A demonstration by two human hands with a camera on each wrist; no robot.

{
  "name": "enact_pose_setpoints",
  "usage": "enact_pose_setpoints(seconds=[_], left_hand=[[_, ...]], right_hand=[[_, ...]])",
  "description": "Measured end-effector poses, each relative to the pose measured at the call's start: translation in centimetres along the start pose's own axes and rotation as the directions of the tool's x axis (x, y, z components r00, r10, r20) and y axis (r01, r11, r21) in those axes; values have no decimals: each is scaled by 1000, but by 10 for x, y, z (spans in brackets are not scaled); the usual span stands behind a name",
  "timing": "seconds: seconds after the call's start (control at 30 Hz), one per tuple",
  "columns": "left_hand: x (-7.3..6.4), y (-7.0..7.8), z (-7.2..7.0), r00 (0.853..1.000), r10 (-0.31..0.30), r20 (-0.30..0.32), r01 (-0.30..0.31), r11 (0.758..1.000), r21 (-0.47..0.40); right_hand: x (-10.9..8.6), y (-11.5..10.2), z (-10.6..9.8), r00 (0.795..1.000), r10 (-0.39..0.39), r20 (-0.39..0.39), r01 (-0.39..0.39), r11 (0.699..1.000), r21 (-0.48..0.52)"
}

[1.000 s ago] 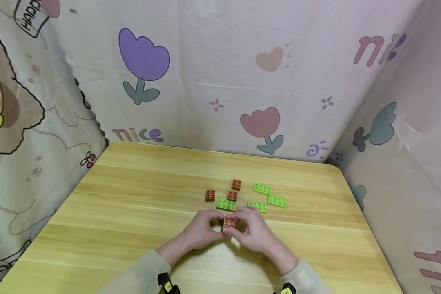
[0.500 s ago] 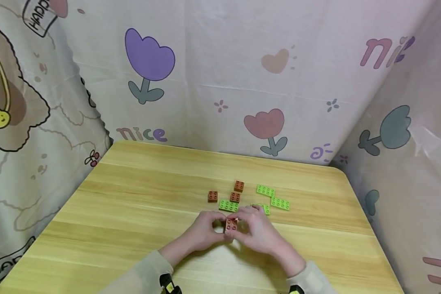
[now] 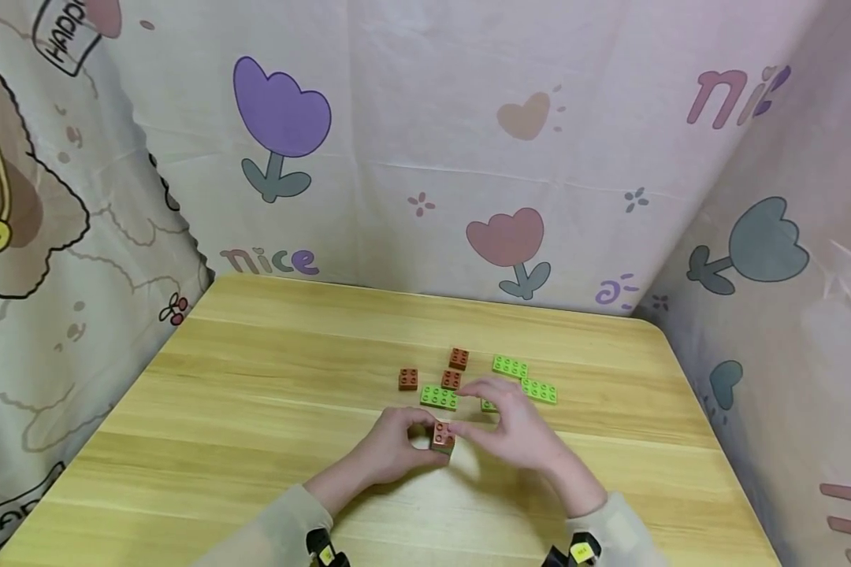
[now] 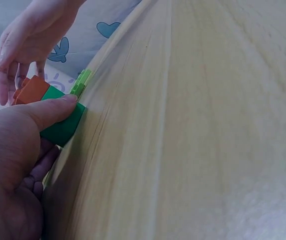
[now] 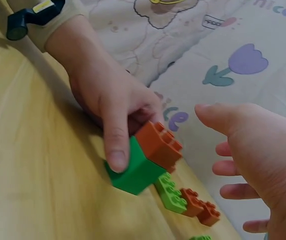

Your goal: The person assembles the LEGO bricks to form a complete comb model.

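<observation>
My left hand (image 3: 390, 447) pinches a small stack at the near middle of the table. On top of it sits an orange-brown toy building brick (image 3: 443, 433) with studs; below is a plain darker green block (image 5: 137, 172). In the right wrist view the left thumb (image 5: 117, 145) presses the green side. My right hand (image 3: 523, 431) is beside the stack with its fingers spread, and the right wrist view shows a gap between them. Just beyond the stack lies a light green studded brick (image 3: 439, 398). Another light green brick (image 3: 488, 405) is partly hidden behind the right hand.
Three orange-brown bricks lie farther back: one at the left (image 3: 408, 379), a middle one (image 3: 451, 379) and a back one (image 3: 458, 358). Two more light green bricks (image 3: 510, 366) lie to the right. Printed cloth (image 3: 390, 142) hangs around the wooden table (image 3: 291, 354).
My right hand has let go of the stack and drawn off to the right, its fingers spreading. The left hand keeps its hold. The head view shifts slightly.
</observation>
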State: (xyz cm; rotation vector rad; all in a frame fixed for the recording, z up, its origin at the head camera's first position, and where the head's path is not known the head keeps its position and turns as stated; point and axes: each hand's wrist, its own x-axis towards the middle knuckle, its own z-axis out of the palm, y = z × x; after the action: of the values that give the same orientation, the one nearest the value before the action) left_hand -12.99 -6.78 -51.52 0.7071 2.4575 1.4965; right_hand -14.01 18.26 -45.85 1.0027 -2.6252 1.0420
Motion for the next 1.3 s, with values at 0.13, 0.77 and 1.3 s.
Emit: enact_pose_setpoints(seconds=[0.13, 0.77, 1.3], left_hand=[[0, 0, -1, 1000, -13, 1, 13, 1000, -8], [0, -2, 0, 999, -37, -1, 37, 999, -9], [-1, -1, 1, 999, -43, -3, 42, 999, -7]], right_hand=[[0, 5, -7, 999, 31, -9, -31, 999, -19], [-9, 39, -23, 989, 145, -23, -146, 989, -39], [-20, 62, -40, 981, 190, -44, -193, 980, -53]])
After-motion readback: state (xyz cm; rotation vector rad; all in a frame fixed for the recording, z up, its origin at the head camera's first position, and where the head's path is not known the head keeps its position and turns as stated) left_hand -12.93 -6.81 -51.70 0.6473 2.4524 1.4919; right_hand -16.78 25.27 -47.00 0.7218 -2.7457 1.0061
